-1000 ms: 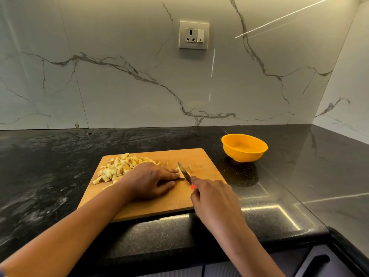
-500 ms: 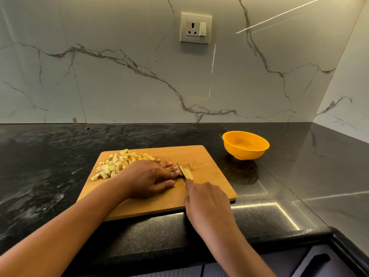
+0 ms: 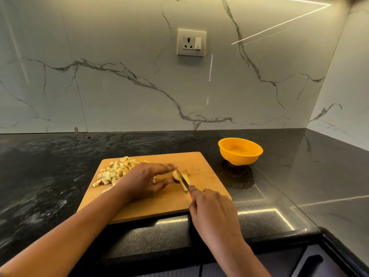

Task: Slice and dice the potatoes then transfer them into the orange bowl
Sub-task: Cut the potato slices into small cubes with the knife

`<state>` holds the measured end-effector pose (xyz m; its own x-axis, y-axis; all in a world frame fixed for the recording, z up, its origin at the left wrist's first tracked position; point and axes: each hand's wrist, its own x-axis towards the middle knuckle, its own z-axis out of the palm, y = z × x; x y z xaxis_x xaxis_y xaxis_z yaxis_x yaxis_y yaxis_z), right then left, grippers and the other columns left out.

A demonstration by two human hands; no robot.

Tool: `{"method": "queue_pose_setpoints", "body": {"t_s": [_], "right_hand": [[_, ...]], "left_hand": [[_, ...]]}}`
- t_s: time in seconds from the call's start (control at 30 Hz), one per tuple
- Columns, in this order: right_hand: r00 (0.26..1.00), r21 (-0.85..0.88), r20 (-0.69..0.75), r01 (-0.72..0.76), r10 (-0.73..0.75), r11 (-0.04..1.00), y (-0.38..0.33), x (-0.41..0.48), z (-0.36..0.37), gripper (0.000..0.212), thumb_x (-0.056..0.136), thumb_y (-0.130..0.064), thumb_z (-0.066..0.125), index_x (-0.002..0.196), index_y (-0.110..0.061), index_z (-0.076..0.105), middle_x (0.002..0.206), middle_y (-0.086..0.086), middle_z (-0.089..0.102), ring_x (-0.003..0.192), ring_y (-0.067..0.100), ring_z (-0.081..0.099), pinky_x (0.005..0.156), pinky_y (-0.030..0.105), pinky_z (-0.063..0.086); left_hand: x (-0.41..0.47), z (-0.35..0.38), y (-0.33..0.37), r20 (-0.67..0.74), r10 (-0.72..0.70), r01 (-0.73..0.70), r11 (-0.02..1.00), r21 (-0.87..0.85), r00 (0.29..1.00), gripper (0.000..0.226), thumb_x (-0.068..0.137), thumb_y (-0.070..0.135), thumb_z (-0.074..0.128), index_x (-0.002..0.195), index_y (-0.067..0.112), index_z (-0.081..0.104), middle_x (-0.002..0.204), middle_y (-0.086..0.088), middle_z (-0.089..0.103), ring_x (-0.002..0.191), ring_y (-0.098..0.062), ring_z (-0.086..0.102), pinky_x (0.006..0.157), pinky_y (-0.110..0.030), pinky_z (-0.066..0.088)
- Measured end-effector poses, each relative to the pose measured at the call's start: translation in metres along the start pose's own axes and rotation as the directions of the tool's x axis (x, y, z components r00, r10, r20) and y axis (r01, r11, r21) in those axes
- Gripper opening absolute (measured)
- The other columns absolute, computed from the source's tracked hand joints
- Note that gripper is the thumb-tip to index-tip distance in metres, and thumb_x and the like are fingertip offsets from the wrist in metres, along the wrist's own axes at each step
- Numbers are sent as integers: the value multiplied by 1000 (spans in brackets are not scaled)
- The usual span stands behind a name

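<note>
Right hand (image 3: pixel 211 208) grips the red-handled knife (image 3: pixel 182 179), its thin steel blade set in a pale potato piece (image 3: pixel 175 176) ahead of it. Left hand (image 3: pixel 145 180), fingers straight and parted from the thumb, steadies that piece. Potato cubes (image 3: pixel 113 171) heap behind the left hand on the smooth wooden board (image 3: pixel 199 162); the glossy round orange bowl (image 3: pixel 240 150) sits beyond the right hand. Earlier the left hand lay flatter

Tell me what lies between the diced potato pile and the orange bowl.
On the cutting board, the left hand, the knife and the potato piece being cut lie between the diced pile and the orange bowl. Past the board, nothing visible does.
</note>
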<state>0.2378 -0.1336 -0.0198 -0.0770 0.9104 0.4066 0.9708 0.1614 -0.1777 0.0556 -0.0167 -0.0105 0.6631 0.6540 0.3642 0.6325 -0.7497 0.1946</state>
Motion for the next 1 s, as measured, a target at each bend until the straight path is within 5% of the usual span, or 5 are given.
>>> {"method": "queue_pose_setpoints", "body": {"t_s": [0.17,0.3,0.4,0.7,1.0], "right_hand": [[992,5,-116,-46,46,999,9,8,-5,44,103,-32,32,147,-29,32,116,-5,57,95,11,59,67,21,36],[963,14,-204,-177,176,984,35,34,-4,42,102,-32,37,143,-29,39,110,-5,59,96,11,60,68,21,37],[951,45,-173,-252,256,967,47,48,3,44,101,-31,39,145,-28,38,113,-4,60,101,14,59,77,25,44],[950,137,-115,-275,291,952,56,47,10,44,101,-31,42,144,-27,40,120,-5,61,110,13,58,85,26,45],[942,175,-129,-285,309,943,57,43,9,43,101,-30,42,144,-28,41,115,-6,63,105,11,59,75,22,39]], "left_hand": [[6,4,10,70,-37,35,999,19,997,87,68,88,20,141,42,15,146,20,26,130,4,26,107,-22,26],[21,10,22,235,-191,199,980,-11,953,102,62,81,43,148,36,9,153,10,25,139,-12,27,111,-30,25],[30,14,26,250,-212,219,976,1,945,107,57,84,40,148,36,13,152,7,29,138,-16,31,110,-33,30],[38,17,26,177,-169,172,985,-3,970,56,89,50,54,140,29,41,140,7,49,126,-8,45,103,-21,34],[38,20,28,93,-151,154,988,-22,984,35,89,39,59,122,27,60,133,8,55,118,-4,50,100,-20,39]]}}
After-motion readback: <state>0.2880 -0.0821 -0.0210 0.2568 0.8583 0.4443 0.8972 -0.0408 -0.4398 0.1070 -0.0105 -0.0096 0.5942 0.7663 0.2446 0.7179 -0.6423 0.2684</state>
